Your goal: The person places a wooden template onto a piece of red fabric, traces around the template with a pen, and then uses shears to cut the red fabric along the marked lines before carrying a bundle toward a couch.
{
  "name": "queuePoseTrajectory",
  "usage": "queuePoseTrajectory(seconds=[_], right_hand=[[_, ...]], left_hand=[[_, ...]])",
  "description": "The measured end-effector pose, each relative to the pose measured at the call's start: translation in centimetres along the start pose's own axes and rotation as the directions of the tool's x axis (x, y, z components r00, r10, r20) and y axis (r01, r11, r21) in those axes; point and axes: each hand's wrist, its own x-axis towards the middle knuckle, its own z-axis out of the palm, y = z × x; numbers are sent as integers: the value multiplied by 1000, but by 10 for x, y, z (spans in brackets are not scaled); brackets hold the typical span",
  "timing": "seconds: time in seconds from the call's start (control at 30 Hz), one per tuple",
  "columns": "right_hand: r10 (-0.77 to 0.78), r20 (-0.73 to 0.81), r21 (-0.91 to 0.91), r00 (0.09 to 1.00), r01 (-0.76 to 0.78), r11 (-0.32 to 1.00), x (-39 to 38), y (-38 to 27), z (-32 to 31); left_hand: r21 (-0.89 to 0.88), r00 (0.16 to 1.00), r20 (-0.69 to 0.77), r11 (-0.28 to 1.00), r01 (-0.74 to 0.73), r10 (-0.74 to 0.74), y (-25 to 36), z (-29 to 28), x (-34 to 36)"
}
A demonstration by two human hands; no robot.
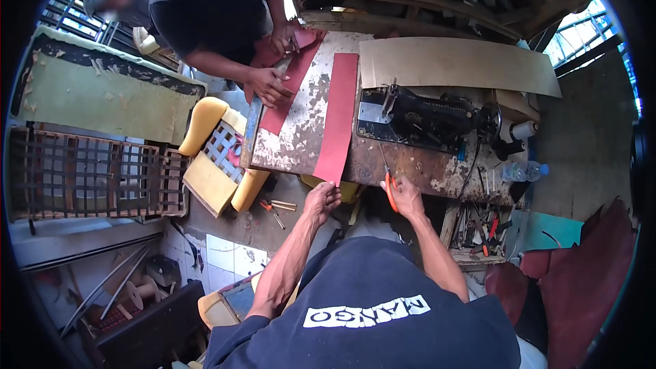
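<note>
My left hand (323, 201) pinches the near end of a long red strip of upholstery material (339, 113), which lies flat across the worn wooden table and hangs a little over its front edge. My right hand (406, 198) is closed round the orange handles of a pair of scissors (390, 188). Their blades point away from me over the table edge, to the right of the strip. A black sewing machine (424, 117) stands on the table beyond the scissors. Across the table, another person's hands (271, 87) rest on a second red piece (290, 89).
A curved tan sheet (458, 65) lies behind the machine. A clear plastic bottle (525, 171) and thread spool (525, 130) sit at the table's right. Left are a yellow foam seat frame (212, 184) and pliers (272, 213) on the floor. Dark red hide (591, 280) drapes at lower right.
</note>
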Motion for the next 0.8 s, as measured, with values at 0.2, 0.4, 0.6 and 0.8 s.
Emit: queuePoseTrajectory(seconds=[0.2,0.4,0.6,0.8], right_hand=[[299,145,344,943,-332,878,-64,13,45],[371,255,511,893,-450,733,-122,48,80],[349,185,484,919,-395,781,-131,43,88],[363,170,371,916,-401,838,-127,35,84]], left_hand=[[-154,977,78,966,207,-197,-49,33,26],[32,958,181,975,219,-221,-77,43,39],[39,967,174,982,185,-189,-85,46,25],[82,972,165,984,158,-170,-84,45,15]])
